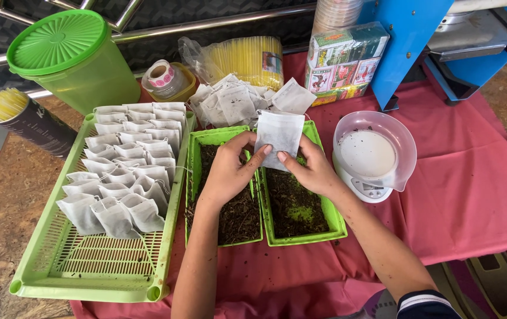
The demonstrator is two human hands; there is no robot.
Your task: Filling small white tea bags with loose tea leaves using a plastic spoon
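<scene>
A white bag (279,133) is pinched between both hands above two small green trays (324,237) of dark tea leaves: the left hand (228,171) is curled on its lower left edge, the right hand (311,171) on its lower right. Loose bags (229,101) are heaped behind. Filled bags (126,171) are rowed in a slotted tray (88,277) at left. A wrapped block of coloured boxes (344,62) is stood at the back, a yellow packet (247,58) beside it, a scale (371,155) at right.
</scene>
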